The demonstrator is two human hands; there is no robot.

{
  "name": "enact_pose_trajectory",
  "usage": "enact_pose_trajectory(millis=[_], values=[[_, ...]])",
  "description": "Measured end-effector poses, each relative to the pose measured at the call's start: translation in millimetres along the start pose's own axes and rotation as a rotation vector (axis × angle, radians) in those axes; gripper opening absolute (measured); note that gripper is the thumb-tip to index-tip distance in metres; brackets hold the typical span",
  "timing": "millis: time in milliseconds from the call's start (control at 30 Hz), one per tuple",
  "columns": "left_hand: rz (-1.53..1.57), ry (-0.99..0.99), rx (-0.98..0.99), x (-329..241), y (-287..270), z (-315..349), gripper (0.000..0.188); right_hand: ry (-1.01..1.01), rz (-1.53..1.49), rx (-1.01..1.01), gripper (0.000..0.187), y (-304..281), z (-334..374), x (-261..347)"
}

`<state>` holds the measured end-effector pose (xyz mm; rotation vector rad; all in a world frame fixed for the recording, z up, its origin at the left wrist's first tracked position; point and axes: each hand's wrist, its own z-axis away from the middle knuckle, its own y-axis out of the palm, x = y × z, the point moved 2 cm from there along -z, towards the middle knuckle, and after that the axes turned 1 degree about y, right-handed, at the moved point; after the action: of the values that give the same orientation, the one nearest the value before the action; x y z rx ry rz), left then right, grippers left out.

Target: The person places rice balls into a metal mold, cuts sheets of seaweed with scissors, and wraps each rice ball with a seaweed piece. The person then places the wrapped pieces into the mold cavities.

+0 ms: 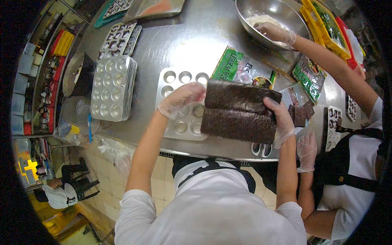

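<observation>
Dark seaweed sheets (241, 116) with a crease across them are held above the near edge of the steel table. My right hand (281, 116), in a clear plastic glove, grips their right side with the thumb on top. My left hand (183, 98), gloved too, has its fingers closed at their upper left edge; the fingertips are partly blurred. Beneath my left hand lies a metal muffin tin (179, 127), its cups partly covered by the hand and the sheets. A green seaweed package (230, 65) lies just beyond the sheets. Scissors (261, 150) rest below them, their handles showing.
Stacked muffin tins (112, 90) stand at left, filled tins (118, 38) behind them. On the right, a co-worker's gloved hand (273, 32) is in a steel bowl (281, 10) of white food. Another package (308, 77) and cut seaweed pieces (301, 114) lie near the co-worker's arm.
</observation>
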<state>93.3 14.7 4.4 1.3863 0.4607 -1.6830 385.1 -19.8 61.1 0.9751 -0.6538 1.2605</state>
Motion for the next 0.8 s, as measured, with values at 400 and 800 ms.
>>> enact_pose_trajectory(millis=[400, 800], values=[[0.897, 0.408, -0.316, 27.2, 75.2, -44.4, 0.038, -0.522, -0.026, -0.429, 0.046, 13.8, -18.5, -50.8], [0.864, 0.218, -0.320, -4.5, 117.2, -63.3, 0.036, -0.402, -0.006, -0.740, 0.048, 37.8, 7.3, -37.3]])
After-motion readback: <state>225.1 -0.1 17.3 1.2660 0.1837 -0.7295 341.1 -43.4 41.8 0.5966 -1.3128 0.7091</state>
